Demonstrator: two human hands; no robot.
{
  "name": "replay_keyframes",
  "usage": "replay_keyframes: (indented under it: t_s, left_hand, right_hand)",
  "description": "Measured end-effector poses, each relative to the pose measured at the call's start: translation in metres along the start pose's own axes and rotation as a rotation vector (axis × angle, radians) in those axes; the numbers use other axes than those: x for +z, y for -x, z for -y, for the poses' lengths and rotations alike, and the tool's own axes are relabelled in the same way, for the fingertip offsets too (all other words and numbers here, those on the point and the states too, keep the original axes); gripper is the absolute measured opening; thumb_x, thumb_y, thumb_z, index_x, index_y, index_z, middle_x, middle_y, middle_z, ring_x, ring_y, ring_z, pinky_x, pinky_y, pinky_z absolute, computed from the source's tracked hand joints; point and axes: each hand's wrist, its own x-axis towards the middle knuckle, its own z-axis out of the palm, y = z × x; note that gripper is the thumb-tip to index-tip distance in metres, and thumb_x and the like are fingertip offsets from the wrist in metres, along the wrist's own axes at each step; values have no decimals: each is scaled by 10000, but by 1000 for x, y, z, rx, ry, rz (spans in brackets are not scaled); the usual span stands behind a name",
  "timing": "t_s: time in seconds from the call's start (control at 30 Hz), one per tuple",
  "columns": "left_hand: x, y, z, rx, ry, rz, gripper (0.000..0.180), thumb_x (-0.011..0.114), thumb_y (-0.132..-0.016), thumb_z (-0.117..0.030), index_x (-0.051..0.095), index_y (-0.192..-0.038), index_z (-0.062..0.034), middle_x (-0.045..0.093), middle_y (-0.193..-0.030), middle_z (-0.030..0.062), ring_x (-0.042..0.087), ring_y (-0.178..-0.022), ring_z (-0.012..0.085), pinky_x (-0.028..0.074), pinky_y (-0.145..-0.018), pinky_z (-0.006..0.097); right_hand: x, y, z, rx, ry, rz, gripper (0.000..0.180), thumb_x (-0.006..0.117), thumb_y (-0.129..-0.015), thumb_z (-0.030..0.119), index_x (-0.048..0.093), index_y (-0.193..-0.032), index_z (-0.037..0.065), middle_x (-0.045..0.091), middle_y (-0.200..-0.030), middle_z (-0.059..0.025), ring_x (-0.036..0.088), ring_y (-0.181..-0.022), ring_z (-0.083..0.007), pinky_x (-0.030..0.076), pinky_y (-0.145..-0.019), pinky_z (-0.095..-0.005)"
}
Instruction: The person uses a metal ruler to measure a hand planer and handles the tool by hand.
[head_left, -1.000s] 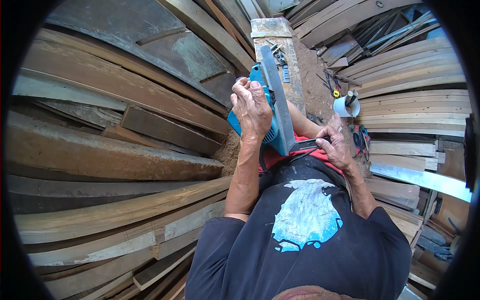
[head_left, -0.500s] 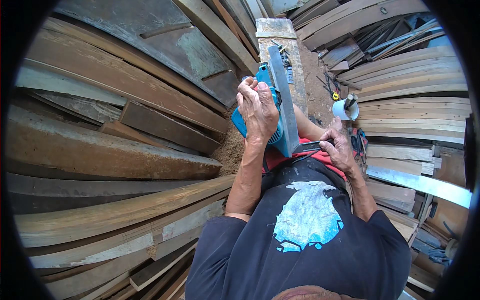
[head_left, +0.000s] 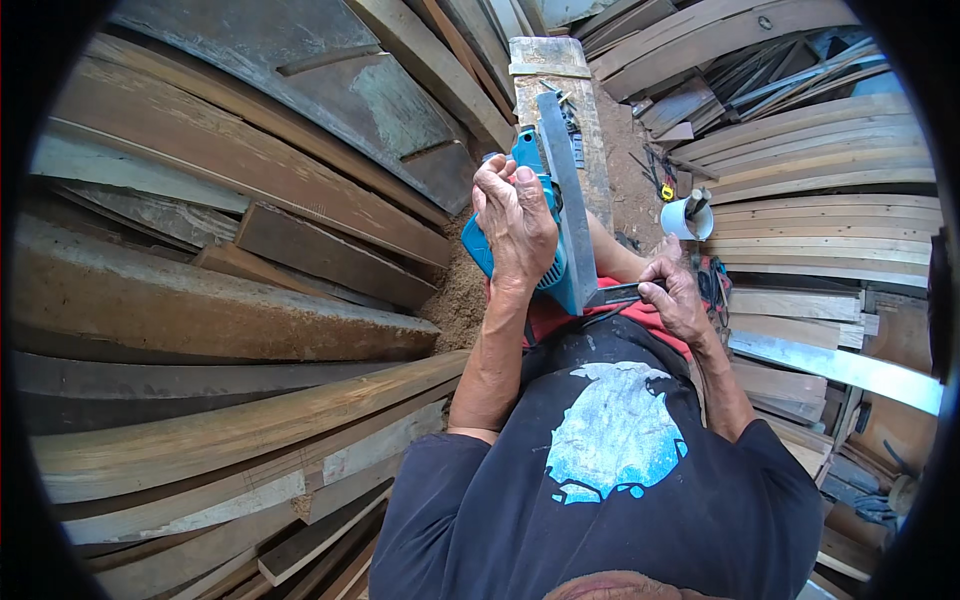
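The teal power planer point(head_left: 567, 235) is tilted up over the lap, its long grey sole facing right. Left of it, the left hand point(head_left: 516, 225) is wrapped around the body. At its near end, the right hand point(head_left: 677, 300) pinches a black bar point(head_left: 620, 293) that reaches to the planer; whether they are joined is unclear. The step looks like steadying the planer while handling the bar; it seems to call for a firm left grip and fine right-hand control. Past the planer's far end stretches a worn bench point(head_left: 595, 150); to its right stands a white cup point(head_left: 680, 219), to its left sawdust point(head_left: 460, 305). Compared with a second ago, the planer sits slightly farther right, both grips unchanged.
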Motion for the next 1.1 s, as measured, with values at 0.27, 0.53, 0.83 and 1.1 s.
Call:
replay_keyframes:
  t_s: [0.27,0.53,0.83,1.1]
  left_hand:
    - [1,0,-1,-15,6,-7,555,360,-1049,-434,431,-1226,88,571,-1148,288,525,-1114,413,375,-995,512]
    - [1,1,2,-10,6,-13,558,356,-1051,-437,430,-1226,87,577,-1146,290,539,-1103,415,383,-990,515]
    - [-1,1,3,13,-72,9,549,363,-1051,-423,419,-1240,89,579,-1155,293,540,-1113,420,405,-973,513]
    - [-9,-2,10,-42,-45,10,577,345,-1055,-456,401,-1264,79,583,-1156,294,537,-1100,428,399,-975,511]
  right_hand:
    - [0,0,-1,37,-26,11,53,628,-924,36,576,-921,32,527,-809,20,495,-724,-69,437,-659,-245]
    - [0,0,-1,18,1,11,50,625,-927,38,575,-923,33,530,-815,18,499,-726,-68,439,-661,-239]
    - [-1,0,-1,-16,13,-17,49,630,-929,41,581,-926,37,545,-817,15,518,-751,-77,456,-686,-251]
    - [-22,-11,-27,-66,179,-156,132,691,-858,120,595,-876,31,509,-860,-90,488,-888,-235,414,-791,-375]
